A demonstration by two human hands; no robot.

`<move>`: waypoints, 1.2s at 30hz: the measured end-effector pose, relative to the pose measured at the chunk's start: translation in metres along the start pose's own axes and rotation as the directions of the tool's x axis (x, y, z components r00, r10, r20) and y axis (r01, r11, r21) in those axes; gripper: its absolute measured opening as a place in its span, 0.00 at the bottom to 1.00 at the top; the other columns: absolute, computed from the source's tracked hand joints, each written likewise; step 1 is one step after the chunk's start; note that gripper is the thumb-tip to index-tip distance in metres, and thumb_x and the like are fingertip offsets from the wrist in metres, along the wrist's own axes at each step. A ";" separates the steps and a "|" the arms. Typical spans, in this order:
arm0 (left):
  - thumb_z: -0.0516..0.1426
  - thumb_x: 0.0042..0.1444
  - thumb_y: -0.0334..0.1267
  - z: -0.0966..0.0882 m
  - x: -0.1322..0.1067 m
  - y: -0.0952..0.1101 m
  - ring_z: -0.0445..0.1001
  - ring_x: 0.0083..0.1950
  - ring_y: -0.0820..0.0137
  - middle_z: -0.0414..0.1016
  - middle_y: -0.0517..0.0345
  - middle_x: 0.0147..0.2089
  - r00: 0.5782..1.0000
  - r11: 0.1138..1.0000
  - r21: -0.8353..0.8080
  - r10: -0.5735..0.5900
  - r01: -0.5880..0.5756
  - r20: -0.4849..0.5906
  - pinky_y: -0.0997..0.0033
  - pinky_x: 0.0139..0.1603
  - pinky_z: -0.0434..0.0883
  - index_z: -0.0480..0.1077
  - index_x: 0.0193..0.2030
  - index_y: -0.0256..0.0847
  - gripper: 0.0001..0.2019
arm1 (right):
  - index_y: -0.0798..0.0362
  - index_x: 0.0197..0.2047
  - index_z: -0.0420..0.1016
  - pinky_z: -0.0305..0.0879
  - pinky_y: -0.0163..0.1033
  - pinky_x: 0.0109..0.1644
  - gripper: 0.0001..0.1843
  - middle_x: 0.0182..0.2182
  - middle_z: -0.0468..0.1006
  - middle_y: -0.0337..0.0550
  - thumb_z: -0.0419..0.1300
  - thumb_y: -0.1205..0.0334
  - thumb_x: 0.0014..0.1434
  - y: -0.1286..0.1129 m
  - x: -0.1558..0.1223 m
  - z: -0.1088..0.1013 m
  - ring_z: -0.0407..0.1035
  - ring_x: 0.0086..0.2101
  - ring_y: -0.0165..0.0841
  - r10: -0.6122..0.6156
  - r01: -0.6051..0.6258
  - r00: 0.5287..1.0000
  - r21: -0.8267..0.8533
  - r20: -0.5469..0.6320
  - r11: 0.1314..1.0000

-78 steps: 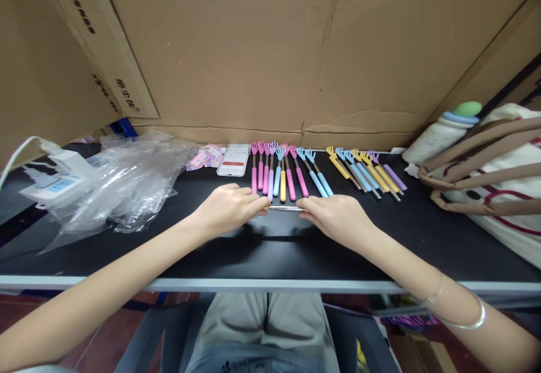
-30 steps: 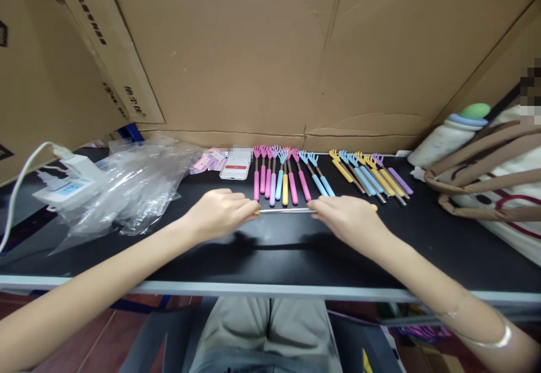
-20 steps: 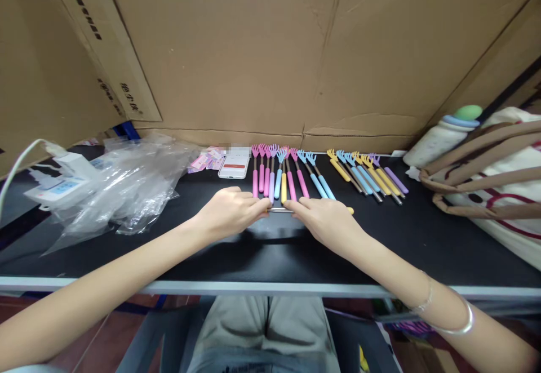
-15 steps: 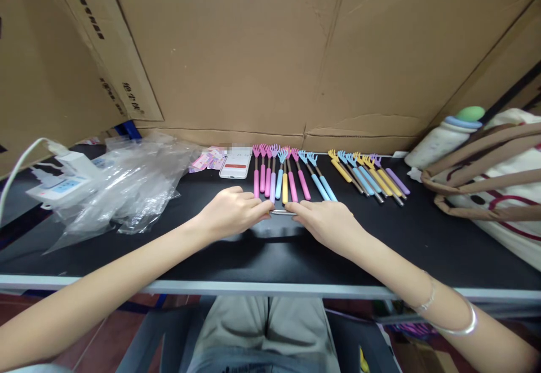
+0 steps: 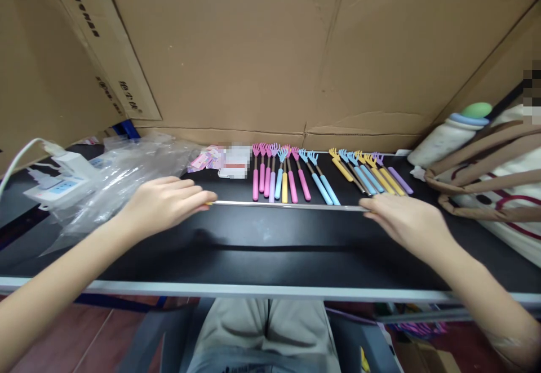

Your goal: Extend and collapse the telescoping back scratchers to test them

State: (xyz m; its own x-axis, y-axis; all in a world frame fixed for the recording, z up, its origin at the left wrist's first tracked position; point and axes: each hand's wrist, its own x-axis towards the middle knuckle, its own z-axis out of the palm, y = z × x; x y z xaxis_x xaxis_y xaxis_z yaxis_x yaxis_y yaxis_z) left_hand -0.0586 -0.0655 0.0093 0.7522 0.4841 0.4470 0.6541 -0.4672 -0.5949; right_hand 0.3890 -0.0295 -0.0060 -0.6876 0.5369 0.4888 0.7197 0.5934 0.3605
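Observation:
My left hand and my right hand hold the two ends of a telescopic back scratcher, pulled out into a long thin metal rod across the black table. Each hand pinches one end, and the tips are hidden under my fingers. Just behind the rod lies a row of collapsed back scratchers with pink, blue, yellow and purple handles, claws pointing away from me. A second group of back scratchers lies to the right of it.
A heap of clear plastic bags and a white power strip sit at the left. A phone lies behind the row. A bottle and a cloth bag stand at the right. Cardboard walls close the back.
The hands were close together on a short rod; they have moved far apart and the scratcher's rod now stretches to several times that length.

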 end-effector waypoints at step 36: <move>0.49 0.64 0.40 0.016 -0.050 -0.035 0.71 0.38 0.72 0.76 0.61 0.34 0.948 0.948 -0.047 -0.313 0.316 0.057 0.77 0.33 0.62 0.71 0.39 0.42 0.11 | 0.53 0.35 0.72 0.62 0.39 0.38 0.19 0.33 0.78 0.54 0.50 0.47 0.61 0.082 -0.064 0.005 0.71 0.34 0.37 0.357 -0.362 0.932 0.088 0.062 0.928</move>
State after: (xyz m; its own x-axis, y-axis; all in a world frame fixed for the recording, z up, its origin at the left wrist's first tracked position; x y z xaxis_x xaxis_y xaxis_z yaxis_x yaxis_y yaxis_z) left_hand -0.1204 -0.0616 -0.0032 0.5039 0.6475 0.5717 0.8611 -0.3246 -0.3913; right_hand 0.4921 -0.0123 -0.0114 -0.3897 0.7493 0.5354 0.9082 0.4092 0.0882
